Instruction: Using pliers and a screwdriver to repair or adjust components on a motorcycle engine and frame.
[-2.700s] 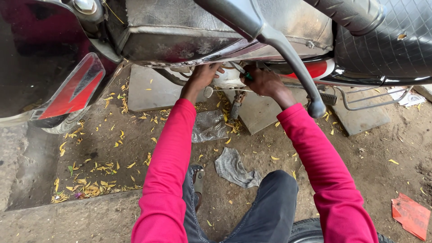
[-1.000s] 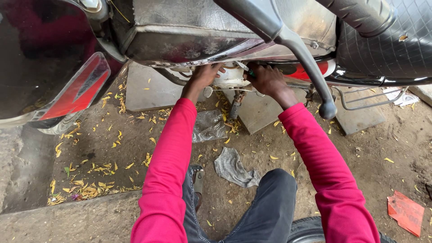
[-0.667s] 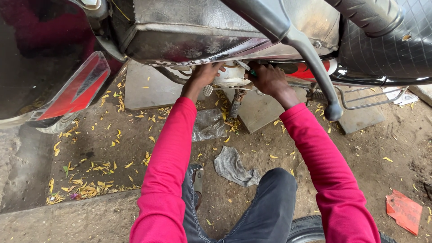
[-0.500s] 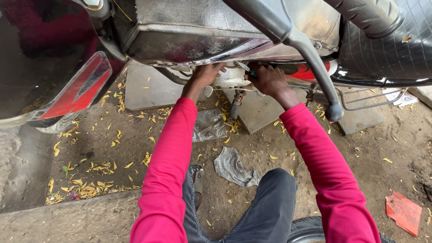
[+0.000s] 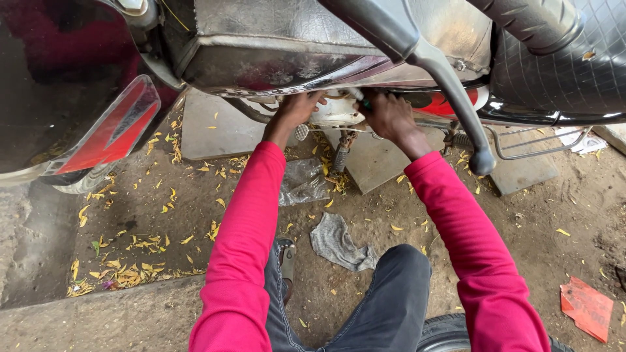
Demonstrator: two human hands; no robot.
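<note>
I look down over a motorcycle's tank and seat at its engine side. My left hand (image 5: pixel 297 111), in a pink sleeve, rests its fingers on the pale engine casing (image 5: pixel 336 112) under the frame. My right hand (image 5: pixel 389 116) is closed around a small green-handled tool (image 5: pixel 362 100) held against the same casing. The tool's tip is hidden by the frame. The brake lever (image 5: pixel 443 72) and handlebar grip (image 5: pixel 535 23) cross the view above my right arm.
A grey rag (image 5: pixel 339 242) and a crumpled clear plastic bag (image 5: pixel 303 182) lie on the dirt between my arms. Concrete slabs (image 5: pixel 208 127) sit under the bike. A red scrap (image 5: pixel 587 306) lies at the right. A tyre (image 5: pixel 450 332) is by my knee.
The view has shifted slightly. Both hands stay at the engine casing, with only small movements of the fingers.
</note>
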